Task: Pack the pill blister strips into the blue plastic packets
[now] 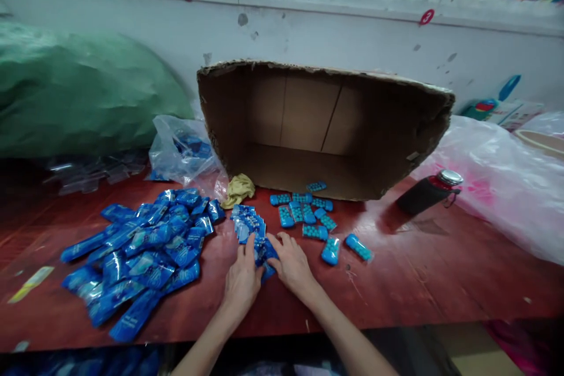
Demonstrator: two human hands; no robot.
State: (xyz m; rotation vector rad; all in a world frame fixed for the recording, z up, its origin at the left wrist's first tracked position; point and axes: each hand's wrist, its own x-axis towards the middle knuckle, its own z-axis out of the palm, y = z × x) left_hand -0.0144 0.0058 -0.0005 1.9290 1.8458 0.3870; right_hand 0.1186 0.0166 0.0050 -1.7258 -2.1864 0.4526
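Note:
My left hand (244, 277) and my right hand (291, 263) meet at the middle of the red table, with fingers bent around a small blue packet (263, 251) between them. Part of that packet is hidden by my fingers. Just beyond it lies a row of overlapping flat blue printed pieces (248, 223). To the left is a heap of shiny blue sealed packets (145, 247). Right of my hands, several small clear-fronted blue packs with turquoise beads or pellets (314, 232) are scattered up to the box.
A large cardboard box (308, 170) lies open toward me at the back. A dark bottle (423, 195) leans at right beside pink-tinted plastic (497, 182). A yellow cloth (239, 189), a clear bag (180, 147) and a green sack (83, 94) stand at back left.

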